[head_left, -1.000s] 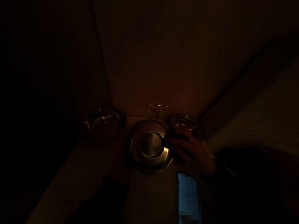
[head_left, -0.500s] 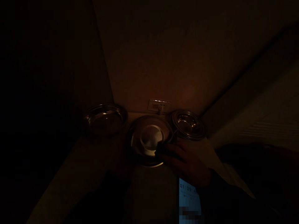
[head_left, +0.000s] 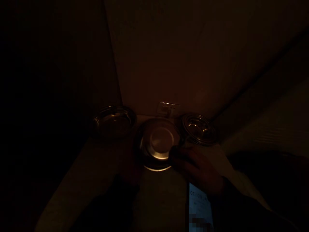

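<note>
Place: indoors, very dark, possibly a home; I cannot tell which room.
Wall (head_left: 166, 64): plain, with a socket (head_left: 168, 109) set low in it.
Table (head_left: 159, 199): against the wall, holding metal dishes (head_left: 161, 140) and my lit phone (head_left: 200, 203).

In the gloom, the right hand (head_left: 199, 169) touches a metal dish (head_left: 162, 139), left hand (head_left: 129, 169) alongside, lit phone (head_left: 200, 204) nearby.

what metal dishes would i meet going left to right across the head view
Shallow round shiny metal dish → round silver metal dish with the right hand at its edge → round ringed metal dish or dish stack.
</note>
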`<state>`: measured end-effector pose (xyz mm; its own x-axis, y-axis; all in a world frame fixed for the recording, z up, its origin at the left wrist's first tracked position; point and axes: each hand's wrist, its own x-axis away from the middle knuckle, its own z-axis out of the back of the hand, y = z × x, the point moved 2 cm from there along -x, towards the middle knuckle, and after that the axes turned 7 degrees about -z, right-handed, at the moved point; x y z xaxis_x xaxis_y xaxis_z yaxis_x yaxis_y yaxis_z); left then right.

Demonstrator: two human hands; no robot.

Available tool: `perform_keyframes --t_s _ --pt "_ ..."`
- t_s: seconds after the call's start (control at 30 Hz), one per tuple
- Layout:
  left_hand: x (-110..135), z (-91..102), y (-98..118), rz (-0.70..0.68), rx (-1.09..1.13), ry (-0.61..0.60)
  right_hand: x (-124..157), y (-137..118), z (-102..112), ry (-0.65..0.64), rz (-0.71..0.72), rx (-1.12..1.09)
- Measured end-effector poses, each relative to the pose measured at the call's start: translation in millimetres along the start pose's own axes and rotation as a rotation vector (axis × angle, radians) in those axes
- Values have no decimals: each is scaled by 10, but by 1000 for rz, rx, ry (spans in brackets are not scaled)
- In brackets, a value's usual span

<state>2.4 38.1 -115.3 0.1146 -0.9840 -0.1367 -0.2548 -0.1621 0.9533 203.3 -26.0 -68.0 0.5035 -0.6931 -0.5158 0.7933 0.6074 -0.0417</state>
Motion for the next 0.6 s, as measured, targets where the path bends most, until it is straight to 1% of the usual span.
perform_keyframes --t_s 0.07,0.13,0.23,0.27,0.33,0.4,0.5,0.6 --pt "9 11 -20 -103 -91 -42 6 24 6 24 -38 15" --pt "16 7 -52 -153 -157 -67 -32 -32 -8 40 -57 35" --pt "19 16 -86 -151 -187 -3 -119 -180 -64 12 -40 82" --pt "20 20 -83 -157 -201 1 -134 -207 -79 -1 -36 90" --pt "25 25 -58 -191 -232 -29 -121 -198 -95 -15 -37 80" --pt "30 21 -29 -208 -255 -84 -75 -139 -93 -7 -59 47" --pt "31 15 -7 -165 -214 -49 -59 -114 -97 25 -86 30" --pt "23 5 7 -141 -191 -15 -152 -225 -137 36 -57 53"
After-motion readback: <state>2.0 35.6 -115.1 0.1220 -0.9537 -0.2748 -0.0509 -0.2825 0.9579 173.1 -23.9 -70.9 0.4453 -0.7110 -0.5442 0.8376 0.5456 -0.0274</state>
